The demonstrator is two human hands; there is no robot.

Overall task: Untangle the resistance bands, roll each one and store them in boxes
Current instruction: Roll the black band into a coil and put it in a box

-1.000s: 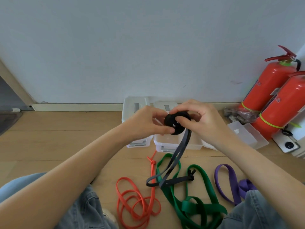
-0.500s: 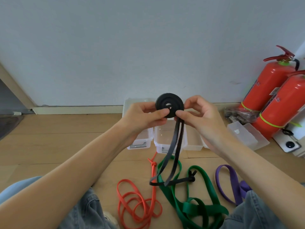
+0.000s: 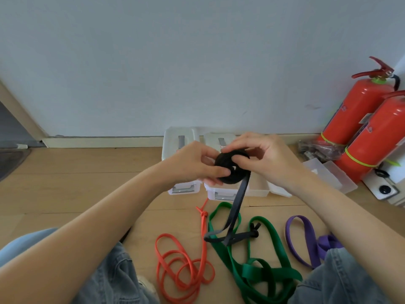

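Hands: both up in front of the boxes, working the same black roll (image 3: pixel 230 170)
Left hand (image 3: pixel 195 165): thumb pressed on the face of the roll, fingers curled under its near edge, so it's gripping it
Right hand (image 3: pixel 263 159): fingers hooked over the top of the roll, thumb on its face, also gripping
Black band tail (image 3: pixel 237 207): hangs from the roll down to the floor, ends in a knot (image 3: pixel 254 233) lying on the green band
Green band (image 3: pixel 252 266): loose loops on the floor, between orange and purple
Orange band (image 3: pixel 186 266): tangled loops on the left, knot near the top
Purple band (image 3: pixel 306 240): on the right, partly behind a denim knee
Boxes (image 3: pixel 182 187): clear plastic, open, by the wall behind the hands
Fire extinguishers (image 3: pixel 368 132): two red ones, far right
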